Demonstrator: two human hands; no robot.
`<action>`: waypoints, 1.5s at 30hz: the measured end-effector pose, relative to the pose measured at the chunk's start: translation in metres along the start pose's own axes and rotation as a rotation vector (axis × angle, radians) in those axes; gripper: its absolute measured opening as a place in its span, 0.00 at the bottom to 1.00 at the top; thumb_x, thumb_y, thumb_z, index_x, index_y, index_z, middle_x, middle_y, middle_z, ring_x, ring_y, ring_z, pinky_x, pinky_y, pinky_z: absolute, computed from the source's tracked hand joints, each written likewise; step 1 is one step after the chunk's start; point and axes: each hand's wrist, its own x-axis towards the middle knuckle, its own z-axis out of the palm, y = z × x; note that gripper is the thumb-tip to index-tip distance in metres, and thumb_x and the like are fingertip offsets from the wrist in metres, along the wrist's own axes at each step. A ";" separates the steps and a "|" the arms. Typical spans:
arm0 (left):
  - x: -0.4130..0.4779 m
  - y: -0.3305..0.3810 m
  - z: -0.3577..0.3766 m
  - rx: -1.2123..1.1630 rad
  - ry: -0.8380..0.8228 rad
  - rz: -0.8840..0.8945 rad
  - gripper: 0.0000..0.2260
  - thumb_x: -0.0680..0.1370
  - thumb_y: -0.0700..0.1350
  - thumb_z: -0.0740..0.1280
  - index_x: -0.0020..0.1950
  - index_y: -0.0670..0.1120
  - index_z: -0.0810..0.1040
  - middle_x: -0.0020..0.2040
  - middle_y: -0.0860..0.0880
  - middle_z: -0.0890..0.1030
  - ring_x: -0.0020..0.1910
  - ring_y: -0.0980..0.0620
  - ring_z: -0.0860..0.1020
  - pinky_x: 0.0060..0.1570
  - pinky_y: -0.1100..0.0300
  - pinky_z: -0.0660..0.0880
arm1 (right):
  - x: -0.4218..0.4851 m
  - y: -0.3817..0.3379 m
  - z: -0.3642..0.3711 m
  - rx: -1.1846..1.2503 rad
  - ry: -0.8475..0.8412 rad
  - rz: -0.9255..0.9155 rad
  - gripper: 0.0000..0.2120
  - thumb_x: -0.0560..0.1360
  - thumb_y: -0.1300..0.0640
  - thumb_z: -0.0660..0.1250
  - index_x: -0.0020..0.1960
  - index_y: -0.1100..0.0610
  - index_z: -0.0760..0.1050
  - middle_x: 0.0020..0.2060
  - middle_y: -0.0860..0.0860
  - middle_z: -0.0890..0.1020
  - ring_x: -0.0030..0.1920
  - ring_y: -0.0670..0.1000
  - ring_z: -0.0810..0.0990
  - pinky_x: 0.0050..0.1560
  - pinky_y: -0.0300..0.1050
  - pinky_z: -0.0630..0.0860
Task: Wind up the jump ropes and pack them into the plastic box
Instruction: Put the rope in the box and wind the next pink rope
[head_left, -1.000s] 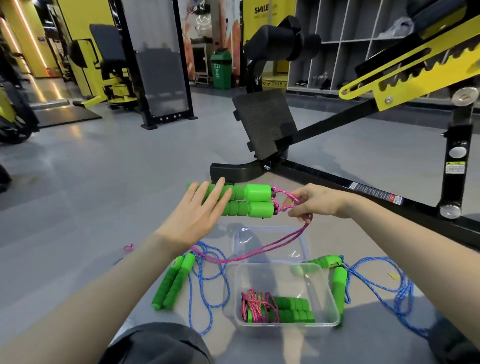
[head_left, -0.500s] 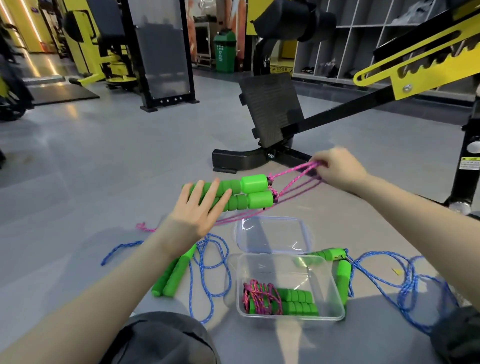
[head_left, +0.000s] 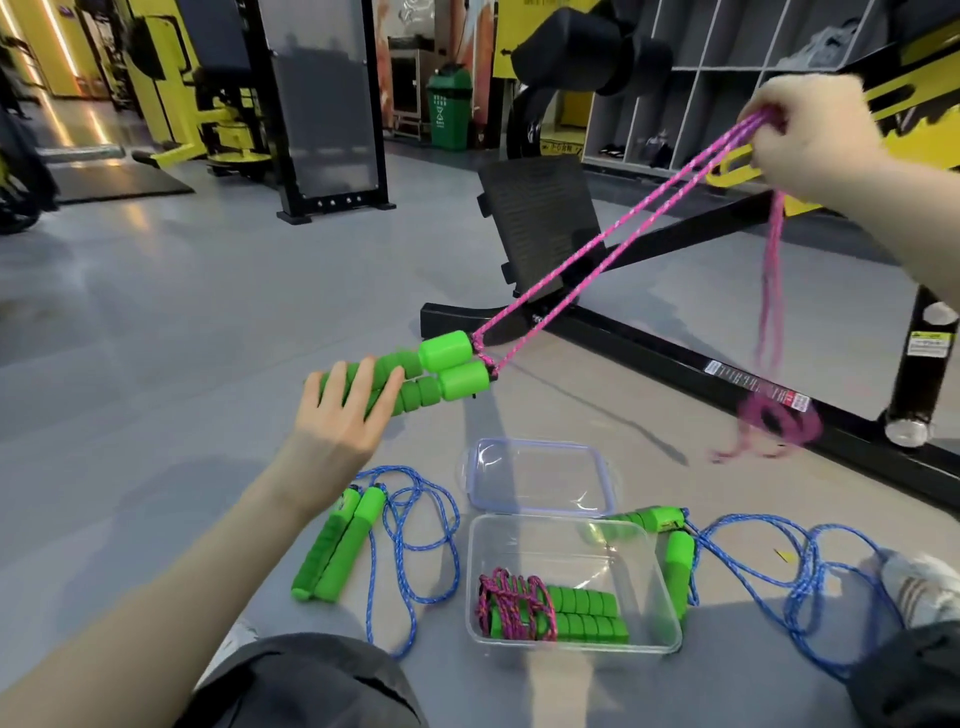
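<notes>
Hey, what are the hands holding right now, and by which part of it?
Both hold one pink jump rope. The left hand grips its two green handles together by their foam ends; the right hand pinches the doubled cord farther along.

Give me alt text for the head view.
The left hand holds two green handles together while the right hand stretches their pink rope taut. Below, a clear plastic box holds one wound rope; two blue ropes lie beside it.

The plastic box sat on the floor, its lid just behind it, a wound rope inside. One loose rope lay left of it, a second rope right. Behind, a third rope stretched between left hand and right hand.
</notes>
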 end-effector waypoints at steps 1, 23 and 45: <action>0.001 -0.003 0.002 0.006 0.012 -0.011 0.18 0.76 0.28 0.56 0.65 0.34 0.74 0.55 0.30 0.75 0.45 0.33 0.76 0.43 0.44 0.73 | 0.000 -0.001 -0.004 -0.008 -0.013 -0.021 0.15 0.71 0.65 0.57 0.53 0.67 0.77 0.46 0.67 0.80 0.50 0.66 0.76 0.55 0.57 0.73; 0.032 0.012 0.000 -0.012 0.051 0.008 0.18 0.77 0.29 0.53 0.61 0.33 0.76 0.53 0.31 0.77 0.42 0.34 0.76 0.42 0.45 0.73 | -0.118 -0.077 0.131 0.383 -0.895 -0.148 0.29 0.75 0.64 0.64 0.74 0.56 0.60 0.71 0.58 0.65 0.68 0.55 0.67 0.67 0.44 0.65; 0.047 0.056 0.056 -0.055 -0.111 0.002 0.30 0.66 0.30 0.61 0.69 0.36 0.67 0.61 0.31 0.70 0.52 0.32 0.71 0.48 0.42 0.70 | -0.310 0.047 0.234 0.384 -1.343 0.487 0.11 0.70 0.58 0.62 0.47 0.57 0.81 0.42 0.53 0.81 0.45 0.53 0.76 0.47 0.48 0.73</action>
